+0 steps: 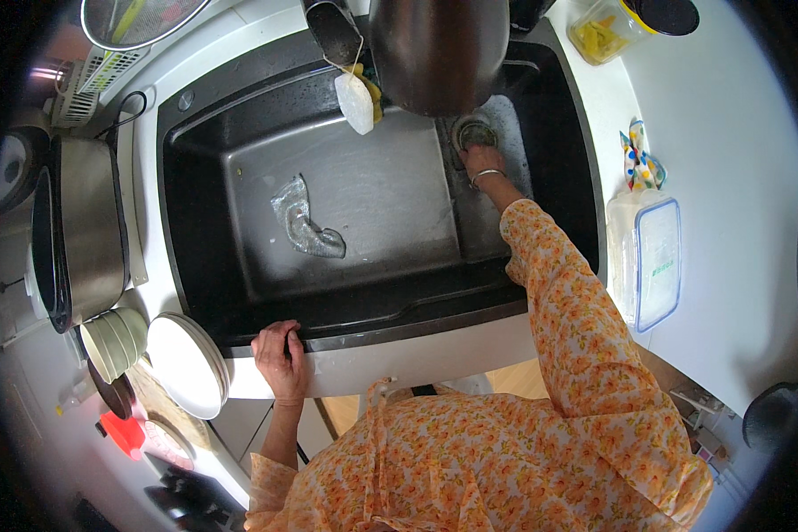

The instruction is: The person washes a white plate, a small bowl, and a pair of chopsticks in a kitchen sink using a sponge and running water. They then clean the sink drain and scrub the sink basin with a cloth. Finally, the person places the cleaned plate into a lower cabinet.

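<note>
My right hand (484, 161), with a bracelet at the wrist, reaches down to the round drain (474, 133) on the right side of the dark sink (345, 199). Its fingers are at the drain opening; whether they grip anything there is hidden. White suds lie around the drain. My left hand (282, 362) rests on the sink's front rim, fingers curled, with nothing visible in it. A crumpled grey cloth (303, 223) lies on the sink floor at the left.
A large dark faucet-like fixture (439, 56) overhangs the sink's back. White plates (184, 366) and green bowls (114, 342) stand at the left. A lidded plastic container (658, 265), a dotted cloth (640, 159) and a jar (598, 36) are at the right.
</note>
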{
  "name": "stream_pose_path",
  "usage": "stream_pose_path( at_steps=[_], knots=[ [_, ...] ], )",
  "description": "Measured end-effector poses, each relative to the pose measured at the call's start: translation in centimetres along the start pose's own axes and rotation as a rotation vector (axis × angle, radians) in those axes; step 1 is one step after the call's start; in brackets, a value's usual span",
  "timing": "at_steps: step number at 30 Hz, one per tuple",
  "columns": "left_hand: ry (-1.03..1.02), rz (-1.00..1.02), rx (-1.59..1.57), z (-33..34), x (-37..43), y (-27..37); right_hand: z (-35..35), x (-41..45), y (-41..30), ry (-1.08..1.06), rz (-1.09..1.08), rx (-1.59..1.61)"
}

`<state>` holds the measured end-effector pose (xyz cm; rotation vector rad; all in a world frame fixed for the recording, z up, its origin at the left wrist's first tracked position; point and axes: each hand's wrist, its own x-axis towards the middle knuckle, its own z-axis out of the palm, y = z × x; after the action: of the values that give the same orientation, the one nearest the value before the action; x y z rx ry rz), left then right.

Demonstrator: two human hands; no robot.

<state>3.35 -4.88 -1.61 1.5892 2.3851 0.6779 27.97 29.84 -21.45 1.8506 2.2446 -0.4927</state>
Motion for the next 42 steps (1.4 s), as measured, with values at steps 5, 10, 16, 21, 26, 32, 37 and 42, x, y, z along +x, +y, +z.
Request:
stream_pose_path(
  at_steps=[5,10,16,21,26,32,37,42],
  knots=[
    [0.003,0.014,0.006,0.1,-0.1,-0.1,1.7,1.2,1.4,0.066,0.006,0.070],
    [-0.013,-0.009,-0.002,0.1,-0.1,-0.1,1.5,2.0,1.5,0.014,-0.043,0.030],
    [-0.027,-0.016,-0.005,-0.1,0.0,0.0,2.1,2.5,2.0,0.041,-0.114,-0.058],
    [-0.017,-0.014,-0.011,0.0,-0.1,0.0,2.2,2.3,2.1,0.087,-0.110,-0.014],
    [-0.007,-0.007,-0.015,0.1,-0.1,-0.1,1.9,1.9,1.7,0.074,-0.079,-0.004],
    [-0.002,-0.014,-0.001,0.2,-0.1,0.0,1.9,1.5,1.6,0.093,-0.087,-0.054],
    [-0.020,0.025,0.003,0.0,0.1,0.0,0.8,1.1,1.1,0.035,-0.045,0.083],
    [-0.013,0.019,0.000,0.1,0.0,-0.2,1.5,0.8,1.5,0.144,-0.110,0.006]
  ],
)
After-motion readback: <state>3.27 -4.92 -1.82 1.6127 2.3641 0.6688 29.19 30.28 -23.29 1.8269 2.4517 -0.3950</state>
